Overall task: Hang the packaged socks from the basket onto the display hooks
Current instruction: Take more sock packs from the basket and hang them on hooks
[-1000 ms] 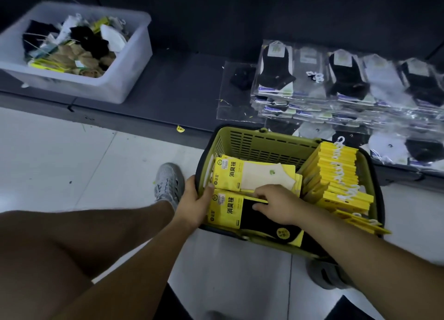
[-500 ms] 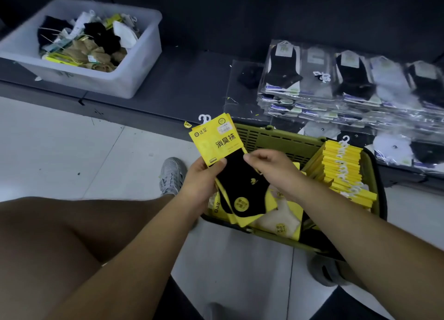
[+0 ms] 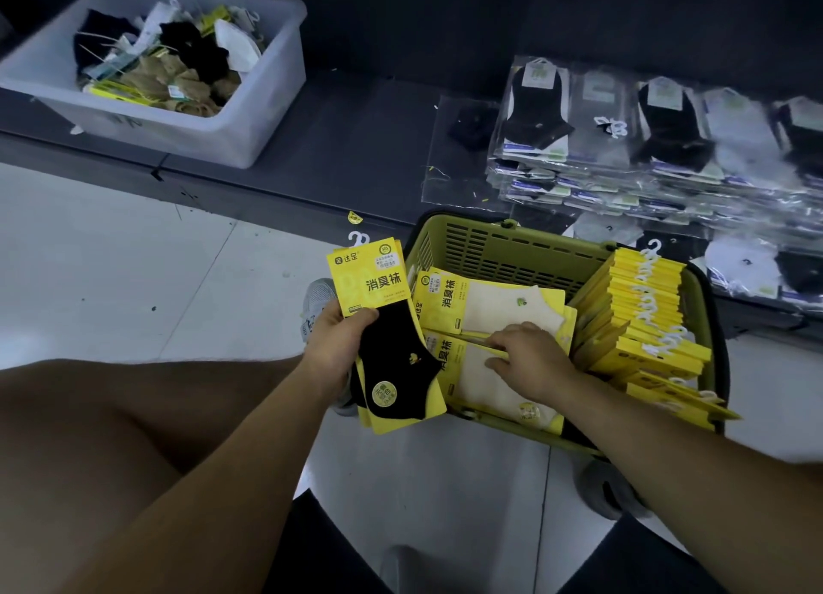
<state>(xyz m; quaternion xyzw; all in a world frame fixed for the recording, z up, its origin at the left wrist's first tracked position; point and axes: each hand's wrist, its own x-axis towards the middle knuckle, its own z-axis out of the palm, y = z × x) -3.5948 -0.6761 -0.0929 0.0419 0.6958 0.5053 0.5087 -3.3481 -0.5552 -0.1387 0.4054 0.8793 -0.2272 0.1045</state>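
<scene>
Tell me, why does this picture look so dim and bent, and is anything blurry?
Head view: light is dim and bluish, the back wall nearly black; the wide lens bows the shelf edge; white glare streaks the clear-wrapped packs; the black sock pack in the left hand is sharp, its print readable.

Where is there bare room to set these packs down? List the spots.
Bare: the dark ledge between the white bin and the clear-wrapped sock stacks; the floor tiles left of the basket. Crowded: the basket, full of yellow packs, and the ledge's right end under the stacks.
</scene>
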